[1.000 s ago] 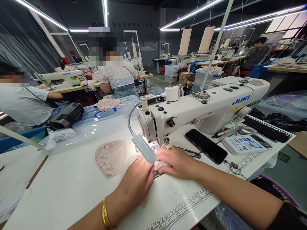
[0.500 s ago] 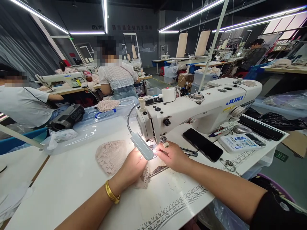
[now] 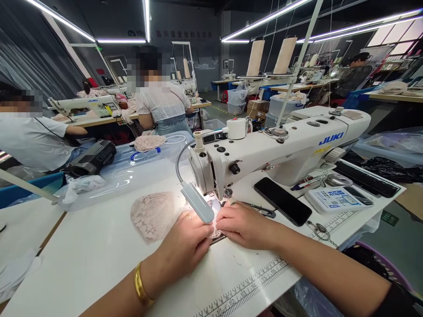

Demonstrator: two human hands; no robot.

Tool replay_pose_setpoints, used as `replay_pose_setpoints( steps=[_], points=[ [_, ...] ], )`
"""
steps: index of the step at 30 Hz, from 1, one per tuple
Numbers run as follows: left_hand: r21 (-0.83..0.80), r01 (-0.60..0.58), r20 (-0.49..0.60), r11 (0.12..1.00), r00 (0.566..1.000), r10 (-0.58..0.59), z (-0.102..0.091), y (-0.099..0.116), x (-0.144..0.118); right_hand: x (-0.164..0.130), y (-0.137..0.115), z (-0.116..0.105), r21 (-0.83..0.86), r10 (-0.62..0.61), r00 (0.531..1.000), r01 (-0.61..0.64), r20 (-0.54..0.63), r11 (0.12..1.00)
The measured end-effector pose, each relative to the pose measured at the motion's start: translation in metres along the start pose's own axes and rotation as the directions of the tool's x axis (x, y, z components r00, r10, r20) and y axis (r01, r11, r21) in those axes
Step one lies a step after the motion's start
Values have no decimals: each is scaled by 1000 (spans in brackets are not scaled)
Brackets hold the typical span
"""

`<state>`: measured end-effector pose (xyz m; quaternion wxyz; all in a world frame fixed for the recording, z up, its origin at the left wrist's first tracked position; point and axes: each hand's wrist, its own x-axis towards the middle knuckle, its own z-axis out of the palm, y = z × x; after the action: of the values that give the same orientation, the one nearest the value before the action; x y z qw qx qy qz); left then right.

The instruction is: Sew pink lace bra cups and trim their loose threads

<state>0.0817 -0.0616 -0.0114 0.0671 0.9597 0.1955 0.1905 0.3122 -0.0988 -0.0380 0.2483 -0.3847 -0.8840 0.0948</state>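
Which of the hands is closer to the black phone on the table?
The right. The right hand lies just left of the black phone, by the needle. The left hand is farther away, on the lace piece beyond the lamp.

Pale pink lace (image 3: 152, 215) with an openwork pattern, white sewing machine (image 3: 277, 149) with blue lettering, black phone (image 3: 283, 200), gold bangle (image 3: 140, 286).

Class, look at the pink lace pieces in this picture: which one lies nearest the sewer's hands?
The lace piece on the white table, just beside the left hand, left of the lamp. The other lace bundle rests farther back on the clear plastic lid.
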Motion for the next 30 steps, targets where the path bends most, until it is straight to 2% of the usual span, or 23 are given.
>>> replay_pose_setpoints(
  steps=[3,9,30],
  points=[
    [29,-41,67,999,997,39,1,3,-7,-3,-2,0,-26,6,1000,-6,11,1000],
    [61,-73,26,995,997,71,0,5,-7,-1,-5,-3,-14,50,998,-49,48,999],
    [73,21,-33,997,999,-19,3,-1,1,4,1,3,-95,115,993,-114,4,989]
  ],
)
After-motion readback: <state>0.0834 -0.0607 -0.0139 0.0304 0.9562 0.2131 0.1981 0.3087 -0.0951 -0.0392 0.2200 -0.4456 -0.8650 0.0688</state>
